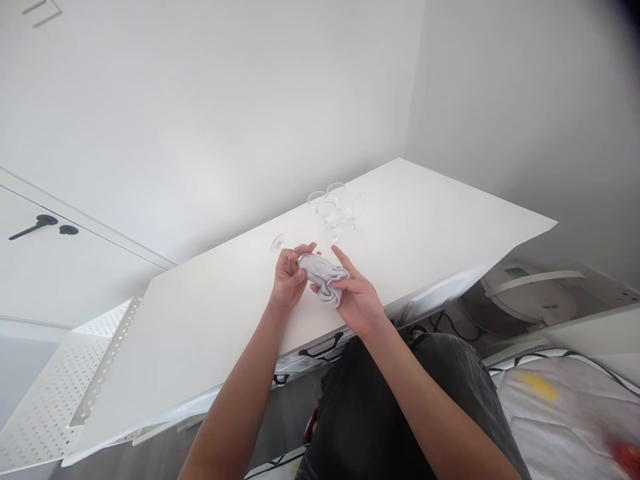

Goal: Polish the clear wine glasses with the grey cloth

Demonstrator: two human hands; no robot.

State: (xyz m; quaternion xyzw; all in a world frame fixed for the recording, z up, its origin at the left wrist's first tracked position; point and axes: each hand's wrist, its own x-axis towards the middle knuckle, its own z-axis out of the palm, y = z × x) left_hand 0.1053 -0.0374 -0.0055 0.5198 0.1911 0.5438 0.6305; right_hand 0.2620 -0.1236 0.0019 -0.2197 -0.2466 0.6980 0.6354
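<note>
Cloth in stemmed glass, both hands busy over white tabletop

From where I stand: stemmed glass (313,267) is up in the hands, tilted, above the near side of the white tabletop (210,320). Foot points up-left; mouth faces the right hand (361,303). Left hand (290,279) is curled closed round the lower bowl and stem, thumb on the bowl. Right hand is loosely closed on the grey cloth (330,291), index finger sticking out free. How hard either one presses, can't tell.

Doing it well, my call: keep the left grip near the bowl, not out on the foot, so twisting doesn't load the thin stem. Turn cloth and glass gently against each other; don't cram the fabric, don't lever on the rim. Keep clear of the clear glasses (334,212) behind.

Materials: glass looks smooth, transparent, glossy, with a rounded bowl and flat disc foot. Cloth is soft, thin-looking, smooth where it seems packed inside the bowl, bunched in folds at the mouth. Clear glasses: clustered, stemmed, upright, edges hard to separate. Tabletop matte, flat. Drawer handle (323,346) below: black, curved.
</note>
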